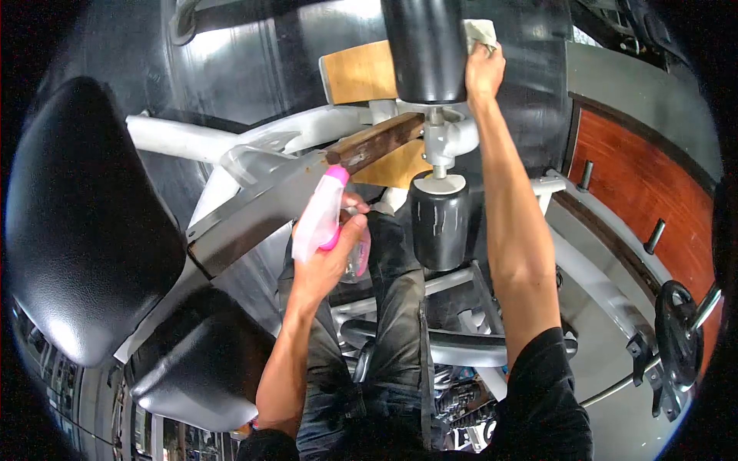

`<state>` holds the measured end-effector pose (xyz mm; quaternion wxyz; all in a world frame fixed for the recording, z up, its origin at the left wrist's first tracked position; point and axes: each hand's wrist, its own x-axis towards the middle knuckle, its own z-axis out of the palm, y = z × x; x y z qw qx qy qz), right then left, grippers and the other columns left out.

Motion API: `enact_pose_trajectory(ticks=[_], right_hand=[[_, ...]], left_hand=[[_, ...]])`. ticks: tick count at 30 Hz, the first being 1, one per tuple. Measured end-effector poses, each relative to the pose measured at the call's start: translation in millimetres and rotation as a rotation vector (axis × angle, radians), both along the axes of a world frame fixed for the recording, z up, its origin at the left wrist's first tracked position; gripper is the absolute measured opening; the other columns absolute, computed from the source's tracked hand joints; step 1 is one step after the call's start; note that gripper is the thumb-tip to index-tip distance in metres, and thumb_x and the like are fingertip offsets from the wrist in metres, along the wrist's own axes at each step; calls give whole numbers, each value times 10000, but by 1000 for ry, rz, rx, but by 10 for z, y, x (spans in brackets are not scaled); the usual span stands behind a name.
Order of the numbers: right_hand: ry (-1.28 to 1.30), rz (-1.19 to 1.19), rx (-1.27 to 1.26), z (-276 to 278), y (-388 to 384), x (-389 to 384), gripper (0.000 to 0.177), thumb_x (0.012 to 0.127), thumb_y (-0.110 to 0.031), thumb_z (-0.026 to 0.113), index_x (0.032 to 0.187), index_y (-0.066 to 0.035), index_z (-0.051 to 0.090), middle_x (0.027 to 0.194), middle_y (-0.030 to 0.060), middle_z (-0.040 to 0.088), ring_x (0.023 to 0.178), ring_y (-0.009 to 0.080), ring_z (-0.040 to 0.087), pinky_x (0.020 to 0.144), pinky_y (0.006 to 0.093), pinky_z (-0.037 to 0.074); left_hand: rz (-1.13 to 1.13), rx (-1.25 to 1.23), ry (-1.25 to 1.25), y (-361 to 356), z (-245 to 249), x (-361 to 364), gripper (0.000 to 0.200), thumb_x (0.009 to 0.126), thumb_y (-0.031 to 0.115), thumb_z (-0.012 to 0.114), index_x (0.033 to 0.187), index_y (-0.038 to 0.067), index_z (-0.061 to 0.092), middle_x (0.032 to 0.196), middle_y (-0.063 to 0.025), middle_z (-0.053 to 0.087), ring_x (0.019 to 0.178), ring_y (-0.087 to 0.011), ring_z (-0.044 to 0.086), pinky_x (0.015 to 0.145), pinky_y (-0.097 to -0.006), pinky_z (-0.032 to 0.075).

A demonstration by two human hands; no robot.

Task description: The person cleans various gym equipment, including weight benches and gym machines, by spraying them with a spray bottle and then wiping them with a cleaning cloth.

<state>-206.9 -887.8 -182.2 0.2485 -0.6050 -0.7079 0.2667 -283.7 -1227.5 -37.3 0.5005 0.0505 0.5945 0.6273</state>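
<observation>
My left hand (330, 257) is wrapped round a spray bottle (323, 211) with a pink nozzle and pink trigger, just below the end of a brown, worn bar (377, 144). At the upper right, my right hand (484, 71) holds a pale cloth (481, 32) beside the large black roller pad (425, 50). A second black roller pad (440, 223), with wet streaks on its side, hangs lower on the same metal shaft (437, 142). Part of the cloth is hidden behind my fingers.
Black padded seats (92, 223) stand at the left. Grey metal frame tubes (184, 140) cross the middle. Wooden boards (360, 73) lie behind the roller pads. A reddish-brown panel (646, 192) and a black weight plate (678, 330) are at the right.
</observation>
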Motion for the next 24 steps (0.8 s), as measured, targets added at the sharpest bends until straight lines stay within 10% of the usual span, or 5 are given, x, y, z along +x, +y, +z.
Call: enact_pose_trajectory(ticks=[16,21,24], right_hand=[[178,-46,177,457,-290,-266,305,855,-167,549,1115,-7,542,1063,229,497,1003,359,506,887,406,406],[230,471,565,944,-161,-918,274,849,-159,489,1060,-46,624,1024,195,580,968,393,548,818,431,452],[-293,802,609,908,-75,-1034,281,811,-97,504,1060,-86,634,1012,171,542,941,380,523,805,444,448]], left_hand=[[-43,-42,24,15,96,-38,213,869,15,595,1062,30,507,970,-63,568,843,-119,538,737,-262,457],[-22,-45,30,0,76,-27,220,859,5,605,1055,28,509,966,-61,573,848,-117,542,740,-260,458],[-28,-83,60,5,104,-38,211,851,8,618,1038,22,521,946,-61,591,813,-109,547,716,-257,461]])
